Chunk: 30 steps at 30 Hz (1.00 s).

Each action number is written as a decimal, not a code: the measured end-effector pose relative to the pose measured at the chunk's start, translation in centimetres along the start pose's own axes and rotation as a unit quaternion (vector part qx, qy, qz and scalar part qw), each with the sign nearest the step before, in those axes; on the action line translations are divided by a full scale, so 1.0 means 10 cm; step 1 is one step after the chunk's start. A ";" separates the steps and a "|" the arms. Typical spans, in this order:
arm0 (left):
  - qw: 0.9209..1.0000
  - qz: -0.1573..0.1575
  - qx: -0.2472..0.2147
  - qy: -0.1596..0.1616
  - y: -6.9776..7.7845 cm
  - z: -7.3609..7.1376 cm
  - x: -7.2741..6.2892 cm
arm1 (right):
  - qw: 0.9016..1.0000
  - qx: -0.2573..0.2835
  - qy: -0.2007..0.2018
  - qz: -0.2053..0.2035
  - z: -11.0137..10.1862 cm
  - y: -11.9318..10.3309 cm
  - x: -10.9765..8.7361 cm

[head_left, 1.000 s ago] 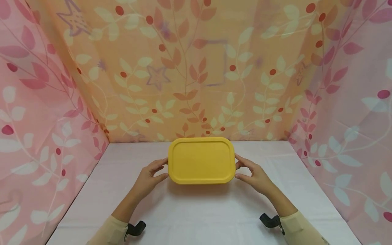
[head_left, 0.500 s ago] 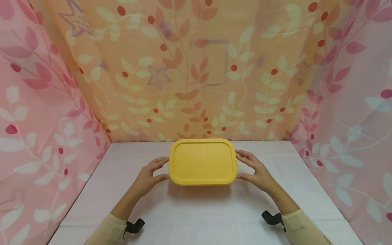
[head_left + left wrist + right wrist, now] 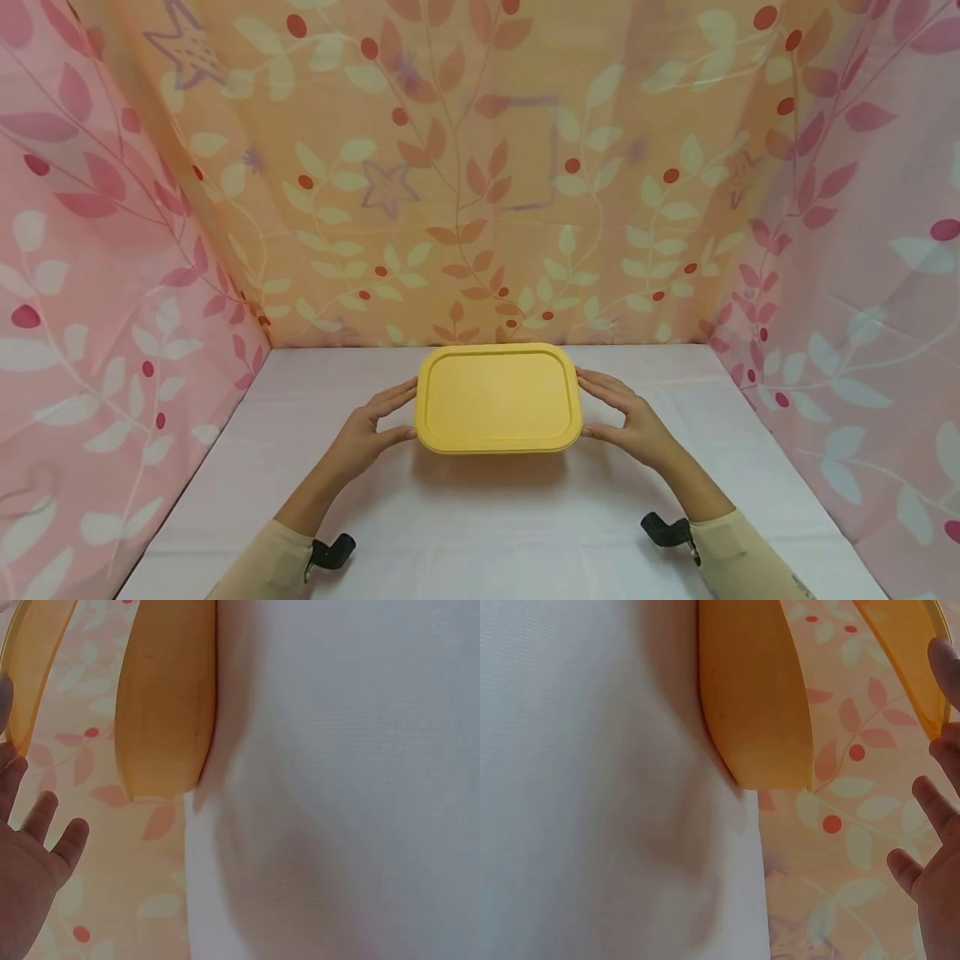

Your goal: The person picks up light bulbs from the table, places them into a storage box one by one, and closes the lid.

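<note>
A yellow rectangular lid point(image 3: 498, 400) with rounded corners is held level at mid-table, filling the space between both hands in the head view. My left hand point(image 3: 362, 437) holds its left end, thumb at the near corner and fingers farther back. At the right end, my right hand point(image 3: 636, 427) grips it in the same way. Both wrist views show a gap between the lid point(image 3: 34, 667) and a yellow plastic box point(image 3: 169, 697) standing on the table below. From the head camera the box is hidden under the lid, and its inside cannot be seen.
White cloth covers the table point(image 3: 495, 542). An orange leaf-patterned curtain point(image 3: 480, 250) rises directly behind it, and pink patterned curtains point(image 3: 97, 292) flank both sides. Black wrist mounts point(image 3: 333, 552) stick out from the sleeves.
The lid has come down slightly in the head view, its far edge most. My fingers, clearest on the right hand, have straightened along its ends. The head view has shifted a little.
</note>
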<state>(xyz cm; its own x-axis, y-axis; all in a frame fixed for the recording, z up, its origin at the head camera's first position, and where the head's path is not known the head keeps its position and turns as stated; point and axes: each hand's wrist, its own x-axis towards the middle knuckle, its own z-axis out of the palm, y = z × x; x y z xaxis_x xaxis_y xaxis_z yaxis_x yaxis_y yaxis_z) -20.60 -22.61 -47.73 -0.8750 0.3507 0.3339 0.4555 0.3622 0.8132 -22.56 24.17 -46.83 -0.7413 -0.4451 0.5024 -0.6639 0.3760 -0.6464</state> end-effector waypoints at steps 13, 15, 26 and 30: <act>1.000 -0.009 0.007 -0.012 -0.03 -0.10 0.20 | 0.998 -0.001 -0.018 0.061 -0.02 0.14 0.17; 1.000 -0.016 0.008 -0.014 -0.06 -0.11 0.24 | 0.997 -0.001 -0.022 0.069 -0.02 0.17 0.20; 0.998 -0.050 -0.002 -0.030 -0.16 -0.15 0.37 | 0.993 0.034 -0.045 0.106 0.03 0.29 0.33; 0.997 -0.065 -0.004 -0.037 -0.23 -0.14 0.40 | 0.991 0.048 -0.050 0.116 0.06 0.36 0.35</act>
<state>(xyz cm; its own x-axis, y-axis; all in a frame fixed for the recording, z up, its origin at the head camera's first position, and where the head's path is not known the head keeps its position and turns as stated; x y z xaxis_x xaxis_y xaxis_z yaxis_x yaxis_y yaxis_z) -25.31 -23.26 -47.57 -0.9118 0.3645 0.1890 0.3372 0.4023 0.8511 -27.44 23.49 -47.75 -0.8556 -0.4366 0.2780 -0.4615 0.4004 -0.7916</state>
